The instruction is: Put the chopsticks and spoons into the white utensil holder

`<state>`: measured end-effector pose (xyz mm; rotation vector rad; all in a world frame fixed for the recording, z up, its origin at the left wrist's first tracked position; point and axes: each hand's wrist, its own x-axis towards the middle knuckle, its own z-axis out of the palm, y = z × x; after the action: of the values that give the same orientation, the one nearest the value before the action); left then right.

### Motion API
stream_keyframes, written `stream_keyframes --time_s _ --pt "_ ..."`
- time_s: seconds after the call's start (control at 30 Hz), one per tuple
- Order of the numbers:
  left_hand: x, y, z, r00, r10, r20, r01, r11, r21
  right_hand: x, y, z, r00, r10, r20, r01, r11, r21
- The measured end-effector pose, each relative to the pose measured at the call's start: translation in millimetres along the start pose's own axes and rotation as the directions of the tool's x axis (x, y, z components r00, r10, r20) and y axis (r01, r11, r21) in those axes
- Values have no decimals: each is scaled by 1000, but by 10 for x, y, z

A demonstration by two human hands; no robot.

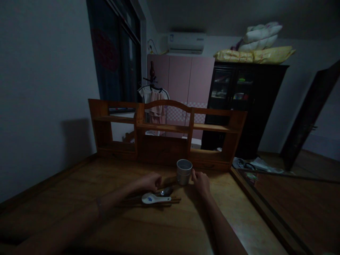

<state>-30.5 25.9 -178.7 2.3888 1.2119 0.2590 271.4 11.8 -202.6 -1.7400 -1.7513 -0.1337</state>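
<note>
A grey metal cup [184, 173] stands upright on the wooden table. My right hand [202, 182] is closed at the cup's right side, thumb and fingers against it; a handle, if there is one, is hidden. Left of the cup, my left hand [152, 181] is curled low over the table, and what its fingers hold, if anything, is not visible. Just in front of it lie a white ceramic spoon [156, 199] with a blue mark, a shiny metal spoon [166, 192] and several brown chopsticks [175, 200], partly under the white spoon.
A wooden shelf unit [163, 126] with open compartments rises at the table's far edge. The white wall [47, 88] borders the table on the left. A raised wooden edge [261, 209] runs along its right side. Pink [180, 78] and black cabinets [247, 95] stand farther back.
</note>
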Motion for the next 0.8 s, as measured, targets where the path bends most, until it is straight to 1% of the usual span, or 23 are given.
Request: stream_keyframes --time_s 0.2,0.4,0.6,0.7,0.8 --pt "21 42 -13 997 -52 -64 62 985 162 3 0 5 1000 -4 0 4 1000 -1" --pt "-12 58 -84 995 -68 -79 82 978 191 3 -3 23 1000 -18 9 18 1000 -1" --pt "-36 45 -214 995 -45 -89 54 993 108 7 -7 17 1000 -4 15 4 1000 -15" --pt "-45 29 -318 998 -4 -57 6 999 41 7 -14 9 1000 -4 25 4 1000 -14" --pt "-75 20 -421 998 47 -33 -50 996 -72 2 -22 0 999 -11 32 11 1000 -9"
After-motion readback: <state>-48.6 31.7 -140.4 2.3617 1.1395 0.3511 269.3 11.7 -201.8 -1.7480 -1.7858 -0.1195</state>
